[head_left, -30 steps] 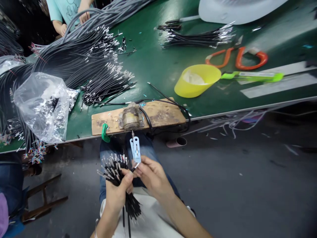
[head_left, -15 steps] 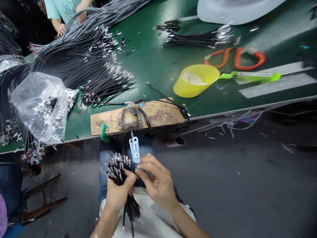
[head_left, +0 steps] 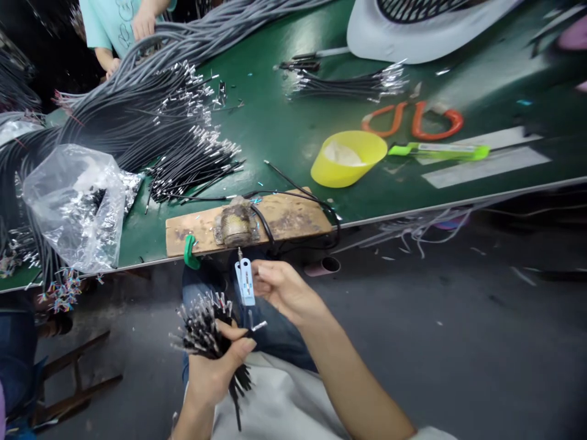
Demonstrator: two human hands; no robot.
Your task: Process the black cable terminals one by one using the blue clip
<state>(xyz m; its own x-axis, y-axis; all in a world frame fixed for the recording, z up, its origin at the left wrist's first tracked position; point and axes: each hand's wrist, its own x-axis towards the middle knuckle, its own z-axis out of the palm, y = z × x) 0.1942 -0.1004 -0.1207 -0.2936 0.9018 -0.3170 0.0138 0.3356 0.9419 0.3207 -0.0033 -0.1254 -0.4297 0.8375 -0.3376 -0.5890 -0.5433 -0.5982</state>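
My left hand [head_left: 213, 370] is closed round a bundle of black cables [head_left: 206, 330] with stripped, silvery ends pointing up. One cable end with a bent silver strand [head_left: 258, 326] sticks out past the thumb, just below a light blue clothespin [head_left: 246, 284]. The clothespin hangs from the shaft of a small, worn motor [head_left: 236, 223]. Close against the clothespin's upper right side is my right hand [head_left: 284, 290], its fingers curled together. Whatever those fingertips hold, if anything, is hidden.
The motor sits on a wooden board [head_left: 298, 214] at the table edge, beside a green clamp [head_left: 190, 252]. Cable piles [head_left: 183, 165] and a plastic bag [head_left: 73, 208] lie left. A yellow cup [head_left: 332, 171] and orange-handled scissors [head_left: 435, 125] are right. A co-worker's hand [head_left: 144, 24] is at the far left.
My right hand has moved up from the cable end to beside the clothespin. The left hand with the bundle has shifted slightly down and left, and the cable end now shows below the clothespin.
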